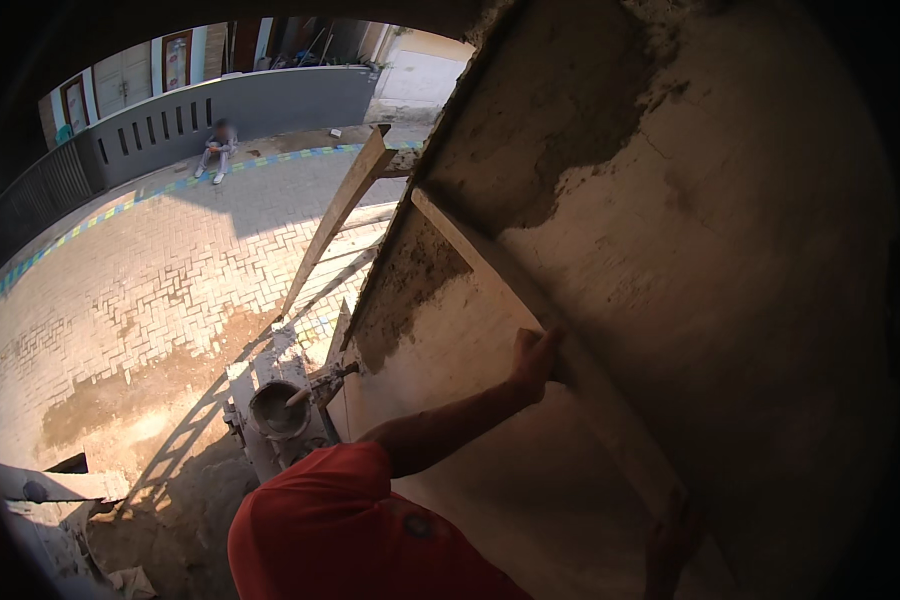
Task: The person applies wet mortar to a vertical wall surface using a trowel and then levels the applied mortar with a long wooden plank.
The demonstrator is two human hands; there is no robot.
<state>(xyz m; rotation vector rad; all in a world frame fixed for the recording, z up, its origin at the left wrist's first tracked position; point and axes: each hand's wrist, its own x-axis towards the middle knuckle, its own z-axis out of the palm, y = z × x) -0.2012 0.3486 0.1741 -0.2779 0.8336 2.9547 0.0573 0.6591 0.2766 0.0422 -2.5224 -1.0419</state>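
Note:
A long, straight wooden board [485, 272] lies slantwise against a plastered wall [660, 260]. My left hand [536, 360] is closed around the board near its middle, with the arm stretched out from a red sleeve. Lower down and to the right, my right hand [676, 530] is at the same board in deep shade; its fingers appear wrapped over the edge, though dimly. Dark, wet-looking plaster [545, 120] covers the upper part of the wall, and a smaller dark patch [410, 290] sits left of the board. The rest of the wall surface looks paler.
A mortar-smeared bucket [279, 410] with a handle sticking out stands on a plank platform [260, 455] to the left. A slanting timber [340, 220] rises beyond it. Far below, a person [217, 150] sits on paved ground [190, 270] by a grey wall [270, 105].

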